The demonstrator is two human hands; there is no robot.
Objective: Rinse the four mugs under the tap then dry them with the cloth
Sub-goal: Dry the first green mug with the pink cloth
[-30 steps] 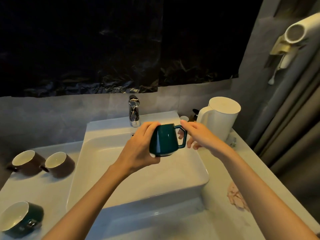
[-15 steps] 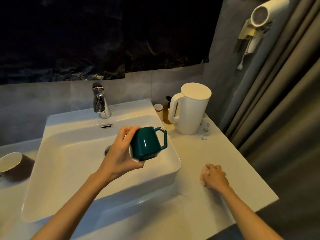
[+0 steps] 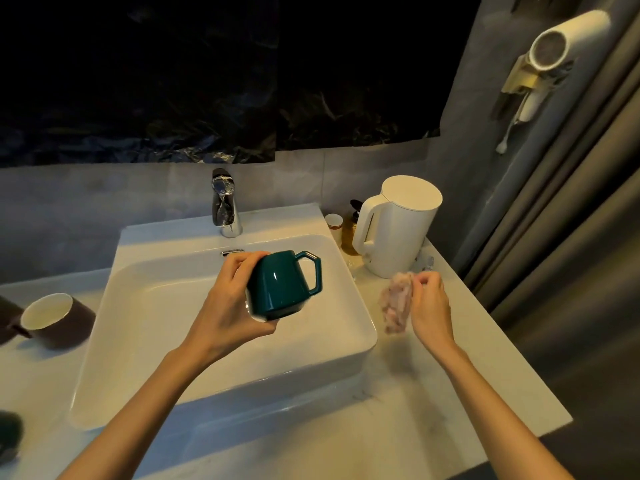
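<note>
Mugs counted in full: 2. One green mug [image 3: 280,285] is held in the left grip [image 3: 228,306], whose fingers and thumb are wrapped around the body. The mug is tipped on its side above the sink [image 3: 145,323], handle to the right, in front of the single tap [image 3: 225,206]. One brown mug [image 3: 57,320] is set near the desk's [image 3: 415,427] left edge, mouth tilted up. Two further dark objects are cut off at that edge and cannot be identified.

Cloths: 1. The pink cloth [image 3: 396,303] is pinched in the fingertips of the right grip [image 3: 429,306]. It hangs blurred, just beside the sink's right rim.

Toward the desk's far right corner: 1 white kettle [image 3: 398,230] and 2 small bottles [image 3: 348,233] beside it. On the wall: 1 hair dryer [image 3: 554,53].
</note>
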